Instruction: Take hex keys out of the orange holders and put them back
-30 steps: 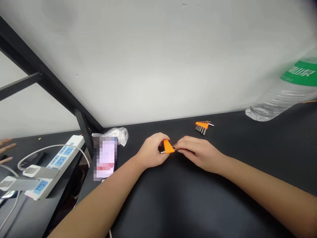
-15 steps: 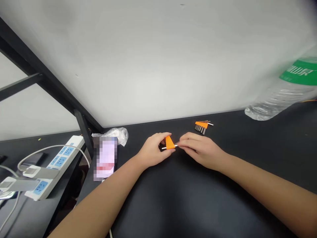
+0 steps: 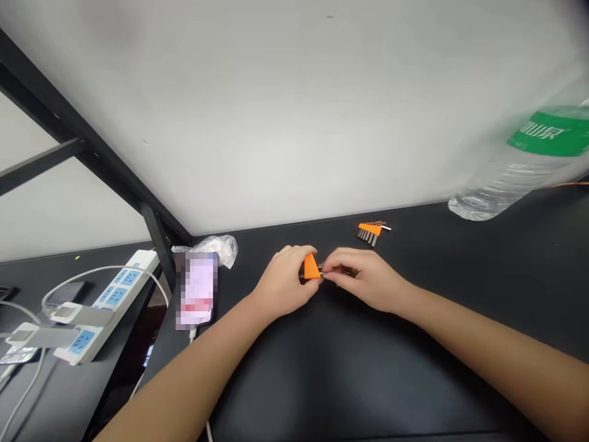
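My left hand (image 3: 281,281) is closed around a small orange wedge-shaped holder (image 3: 311,267) just above the black table (image 3: 350,374). My right hand (image 3: 365,279) pinches thin metal rods that stick out of the holder's right side; its fingers hide most of them. The two hands nearly touch at the holder. A second orange holder with several grey metal keys (image 3: 370,231) lies on the table behind my right hand, near the wall.
A phone (image 3: 197,290) with a cable lies left of my left hand, with crumpled clear plastic (image 3: 216,247) behind it. A white power strip with plugs (image 3: 96,307) sits at far left beyond a black frame post (image 3: 156,245). A large water bottle (image 3: 529,166) stands at back right.
The metal rod that stuck out on the holder's left side no longer shows. My right fingers have closed in against the holder. Someone's fingers at the far left edge are gone.
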The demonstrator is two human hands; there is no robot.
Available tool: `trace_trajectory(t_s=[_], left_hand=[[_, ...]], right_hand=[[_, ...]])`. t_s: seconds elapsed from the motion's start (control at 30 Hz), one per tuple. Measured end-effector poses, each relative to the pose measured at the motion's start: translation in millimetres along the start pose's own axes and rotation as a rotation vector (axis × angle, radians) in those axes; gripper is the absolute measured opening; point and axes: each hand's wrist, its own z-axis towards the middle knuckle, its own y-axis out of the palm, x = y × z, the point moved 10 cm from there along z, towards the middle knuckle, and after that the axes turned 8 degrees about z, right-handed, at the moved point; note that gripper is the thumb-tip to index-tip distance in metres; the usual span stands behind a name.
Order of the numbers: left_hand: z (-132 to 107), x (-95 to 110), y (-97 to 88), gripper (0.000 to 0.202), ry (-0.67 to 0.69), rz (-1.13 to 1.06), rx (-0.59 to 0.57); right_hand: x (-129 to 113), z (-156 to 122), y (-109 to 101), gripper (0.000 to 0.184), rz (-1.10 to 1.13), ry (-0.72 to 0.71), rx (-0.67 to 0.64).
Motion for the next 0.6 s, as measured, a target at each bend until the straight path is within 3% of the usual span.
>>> trace_trajectory(t_s=[0.1,0.2,0.27,0.33,0.5,0.6], left_hand=[[-4.7,6.5,-7.9,0.038,-0.062,0.002,-0.001],[-10.2,23.9,-14.8,0.033,0.026,0.109,-0.003],[-15.3,29.2,-15.3,0.032,0.084,0.194,-0.009],[-20.3,23.9,-11.0,0.034,0.100,0.249,-0.032],[-22.5,-10.6,-1.7,0.047,0.048,0.252,-0.049],[-18.0,-23.9,-0.2,0.047,0.036,0.259,-0.051]], right_hand=[[1.5,-2.2,1.8,0.012,0.092,0.090,-0.028],[17.9,-9.3,21.5,0.020,0.455,0.335,-0.072],[22.1,-12.9,33.4,0.023,0.575,0.400,-0.102],[22.3,-12.7,30.1,0.020,0.434,0.351,-0.102],[5.8,-8.5,-3.5,0.015,-0.423,-0.026,-0.076],[15.5,-8.8,-8.8,0.016,-0.569,-0.063,-0.127]])
